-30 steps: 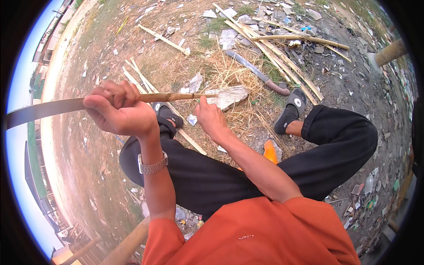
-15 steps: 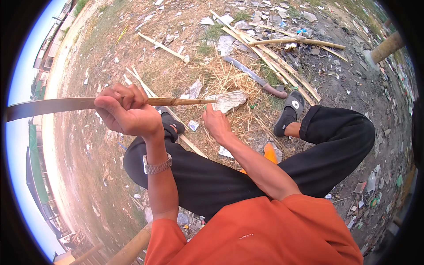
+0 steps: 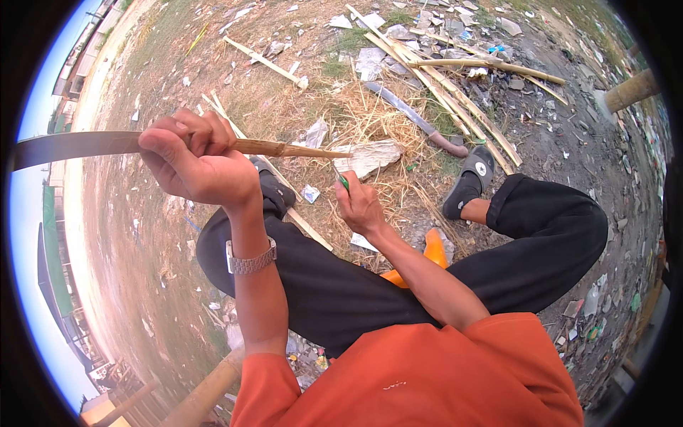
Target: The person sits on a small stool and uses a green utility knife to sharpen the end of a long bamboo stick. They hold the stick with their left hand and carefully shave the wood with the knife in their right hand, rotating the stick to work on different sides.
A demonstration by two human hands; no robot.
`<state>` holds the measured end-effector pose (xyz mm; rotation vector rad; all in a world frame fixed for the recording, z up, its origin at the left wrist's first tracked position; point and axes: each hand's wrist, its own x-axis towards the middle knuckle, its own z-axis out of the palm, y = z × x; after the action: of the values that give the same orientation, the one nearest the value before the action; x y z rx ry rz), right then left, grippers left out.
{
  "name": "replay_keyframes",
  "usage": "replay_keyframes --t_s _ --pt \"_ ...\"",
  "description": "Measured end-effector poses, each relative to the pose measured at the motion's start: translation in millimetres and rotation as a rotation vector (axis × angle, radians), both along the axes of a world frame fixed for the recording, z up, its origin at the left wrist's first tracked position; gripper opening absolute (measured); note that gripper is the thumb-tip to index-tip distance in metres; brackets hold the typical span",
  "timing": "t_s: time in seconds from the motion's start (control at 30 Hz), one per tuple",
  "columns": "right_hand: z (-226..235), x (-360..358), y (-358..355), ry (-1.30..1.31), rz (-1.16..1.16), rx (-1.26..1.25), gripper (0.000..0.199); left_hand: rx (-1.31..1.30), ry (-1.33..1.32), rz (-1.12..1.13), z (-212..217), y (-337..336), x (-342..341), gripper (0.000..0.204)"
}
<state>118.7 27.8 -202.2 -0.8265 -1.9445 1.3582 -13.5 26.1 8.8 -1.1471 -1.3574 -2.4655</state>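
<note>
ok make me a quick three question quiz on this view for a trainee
1. Which hand grips the bamboo strip?
2. True or false: the long grey blade lies on the ground.
3. What colour shows on the small tool in the right hand? a) blue b) green c) red

Key: 1. The left hand. 2. True. 3. b.

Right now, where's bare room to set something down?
Barest: grass between the short stick and thin strips, and dirt between the right shoe and post, though both are lightly littered. Crowded: the straw by the long knife and pale slab, and the rubble around the stick pile. The bamboo strip in the left hand crosses the space left of the slab.
</note>
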Motion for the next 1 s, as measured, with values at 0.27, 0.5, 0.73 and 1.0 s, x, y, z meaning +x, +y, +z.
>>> replay_keyframes --t_s 0.27,0.5,0.73,1.0 --pt "54.3 -24.5 2.4 -0.277 0.030 -0.108 0.023 -0.010 0.052 -0.005 1.1 2.9 8.2 0.038" --pt "96.9 -27.4 2.5 -0.215 0.104 -0.103 0.023 0.002 0.053 -0.024 0.5 -0.2 16.6 0.038" --pt "36.4 -22.7 7.7 -0.341 0.120 -0.130 0.028 -0.006 0.003 -0.049 -3.5 -6.8 7.7 0.039" --pt "8.7 -23.7 21.9 -0.504 0.116 -0.127 0.027 -0.004 0.016 -0.082 3.7 -5.4 9.2 0.040"
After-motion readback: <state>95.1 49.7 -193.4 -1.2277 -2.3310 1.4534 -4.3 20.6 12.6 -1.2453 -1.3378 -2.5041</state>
